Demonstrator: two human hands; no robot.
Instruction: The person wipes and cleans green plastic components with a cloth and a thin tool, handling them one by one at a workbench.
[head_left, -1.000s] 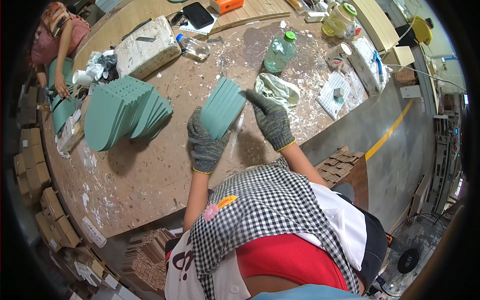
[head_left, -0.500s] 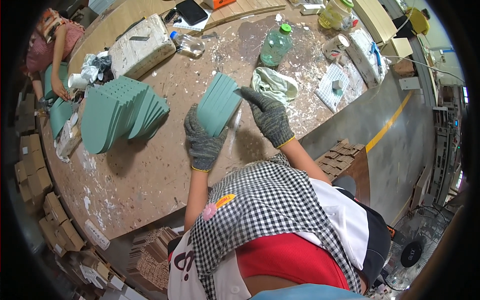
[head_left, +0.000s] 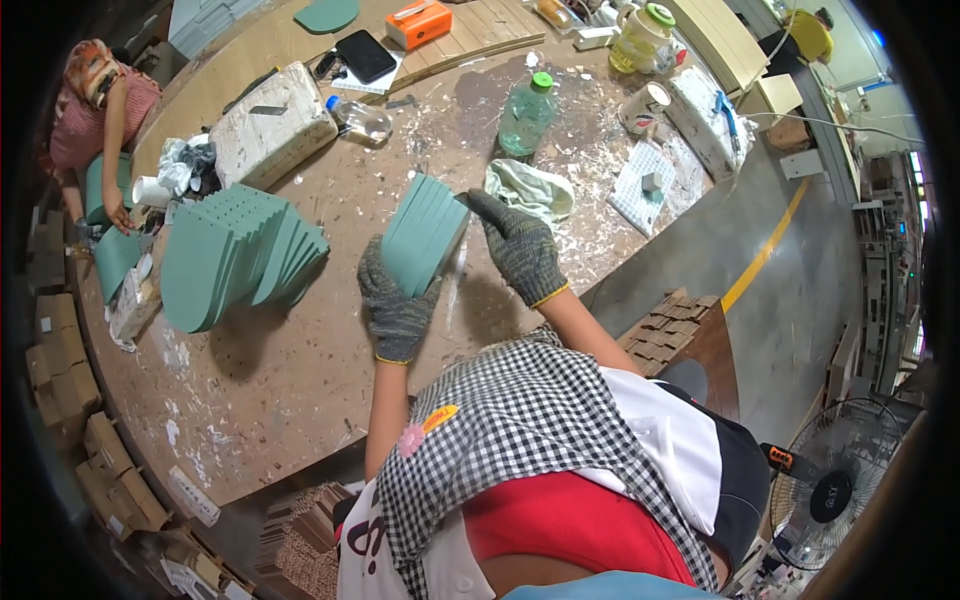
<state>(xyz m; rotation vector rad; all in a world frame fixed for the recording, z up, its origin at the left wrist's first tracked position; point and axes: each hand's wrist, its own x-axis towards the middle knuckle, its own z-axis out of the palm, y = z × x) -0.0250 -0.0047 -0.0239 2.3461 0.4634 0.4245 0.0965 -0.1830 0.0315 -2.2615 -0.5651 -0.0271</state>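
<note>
My left hand (head_left: 397, 312), in a grey knitted glove, is closed around the lower end of a small stack of green panels (head_left: 420, 238), fanned slightly and held tilted above the table. My gloved right hand (head_left: 522, 248) is at the stack's upper right edge, its fingers pressed together. A small dark tip shows by that edge; whether it is a held piece or a glove fingertip I cannot make out. To the left, a larger row of green round-ended panels (head_left: 215, 262) stands on edge on the worktable (head_left: 300, 400), some with small holes.
Beyond my hands are a white cloth (head_left: 530, 190), a green-capped bottle (head_left: 527, 118) and a blue-capped bottle (head_left: 362, 122). A paint-stained white block (head_left: 272, 125) lies at the back left. At far left another person's hand (head_left: 118, 212) touches green panels. A fan (head_left: 835, 490) stands lower right.
The whole view has shifted a little, so the table things sit lower and further left. My hands and the small stack keep nearly the same pose.
</note>
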